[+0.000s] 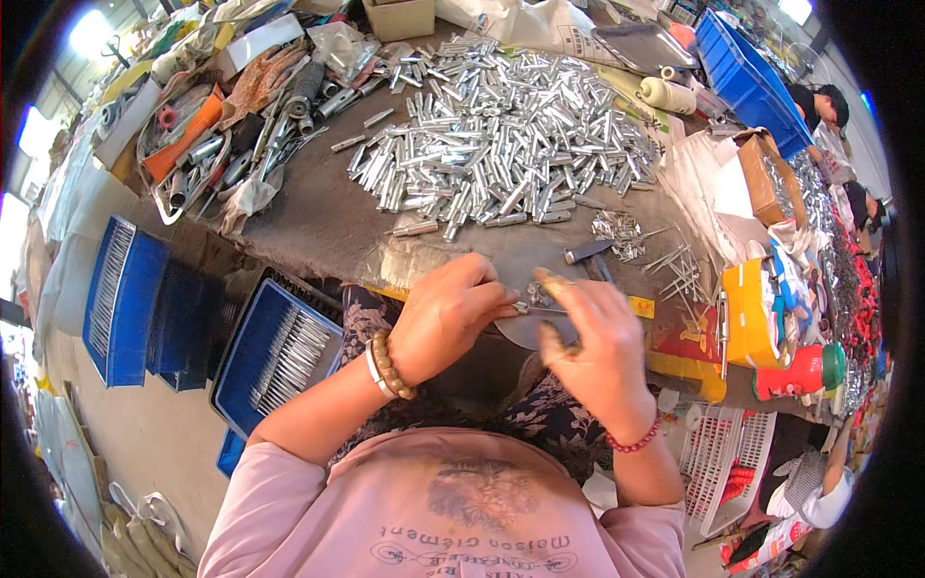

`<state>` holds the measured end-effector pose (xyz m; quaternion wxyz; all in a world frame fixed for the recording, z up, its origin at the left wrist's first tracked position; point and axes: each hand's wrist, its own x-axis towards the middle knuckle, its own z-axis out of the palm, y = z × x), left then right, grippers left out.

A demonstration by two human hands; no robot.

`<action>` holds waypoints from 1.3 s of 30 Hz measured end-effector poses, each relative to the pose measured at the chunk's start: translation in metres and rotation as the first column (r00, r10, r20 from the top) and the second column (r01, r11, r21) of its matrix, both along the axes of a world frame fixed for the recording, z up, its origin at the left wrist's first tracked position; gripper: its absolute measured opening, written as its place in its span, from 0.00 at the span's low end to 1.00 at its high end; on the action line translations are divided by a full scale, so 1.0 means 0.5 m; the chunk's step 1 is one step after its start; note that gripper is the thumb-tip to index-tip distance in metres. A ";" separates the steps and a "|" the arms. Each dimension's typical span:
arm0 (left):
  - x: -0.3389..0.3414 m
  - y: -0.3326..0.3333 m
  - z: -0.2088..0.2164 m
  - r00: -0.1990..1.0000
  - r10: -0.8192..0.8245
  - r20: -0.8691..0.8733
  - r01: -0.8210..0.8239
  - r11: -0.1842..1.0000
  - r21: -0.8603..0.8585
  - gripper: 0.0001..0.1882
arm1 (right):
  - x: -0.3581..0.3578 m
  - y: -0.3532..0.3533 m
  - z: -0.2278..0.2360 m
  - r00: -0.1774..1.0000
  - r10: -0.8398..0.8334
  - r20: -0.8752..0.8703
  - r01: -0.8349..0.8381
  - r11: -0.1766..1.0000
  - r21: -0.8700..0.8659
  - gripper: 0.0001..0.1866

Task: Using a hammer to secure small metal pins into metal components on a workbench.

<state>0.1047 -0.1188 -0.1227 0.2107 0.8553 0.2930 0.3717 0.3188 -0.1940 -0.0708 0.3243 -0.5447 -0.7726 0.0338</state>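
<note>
grip of left hand [455,306] pinches a metal piece [521,308]; right hand [607,337], blurred, fingers spread, beside it.

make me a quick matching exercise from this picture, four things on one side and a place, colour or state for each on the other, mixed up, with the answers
Column one
1. Left hand
2. Red jar
3. Right hand
4. Silver metal pieces

Column two
A. Red bead bracelet at its wrist
B. Heaped on the dark worktop
C. Tan beads and a white band at its wrist
D. Has a green lid

Right pairs: 1-C, 2-D, 3-A, 4-B
</note>
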 end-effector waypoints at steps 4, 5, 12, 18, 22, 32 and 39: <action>0.000 -0.001 0.000 1.000 0.019 0.012 -0.019 1.000 -0.002 0.11 | 0.062 -0.016 0.000 0.962 -0.236 0.135 0.237 0.972 0.008 0.26; 0.000 -0.001 0.000 1.000 0.020 0.023 -0.020 1.000 0.000 0.11 | 0.076 -0.019 -0.006 0.916 -0.346 0.205 0.365 0.929 -0.061 0.26; 0.002 0.000 0.001 1.000 0.009 0.017 -0.009 1.000 -0.007 0.12 | 0.067 -0.059 0.000 0.957 -0.290 -0.027 0.291 0.956 0.045 0.30; -0.003 0.000 -0.001 0.999 -0.011 0.035 0.011 1.000 -0.016 0.12 | 0.016 -0.086 0.042 0.993 -0.114 0.024 0.114 0.993 0.006 0.32; 0.000 0.000 0.001 0.999 -0.014 0.039 0.014 1.000 0.000 0.14 | 0.016 -0.086 0.045 0.972 -0.051 0.229 0.063 0.997 -0.046 0.30; -0.001 0.005 -0.002 0.997 -0.034 0.063 0.035 0.999 -0.018 0.13 | 0.015 -0.104 0.007 0.973 -0.132 0.190 0.141 0.989 -0.034 0.30; -0.007 0.005 -0.004 1.000 -0.016 -0.006 0.016 0.999 -0.029 0.11 | 0.040 -0.049 -0.003 0.981 -0.176 -0.084 0.159 0.972 -0.175 0.27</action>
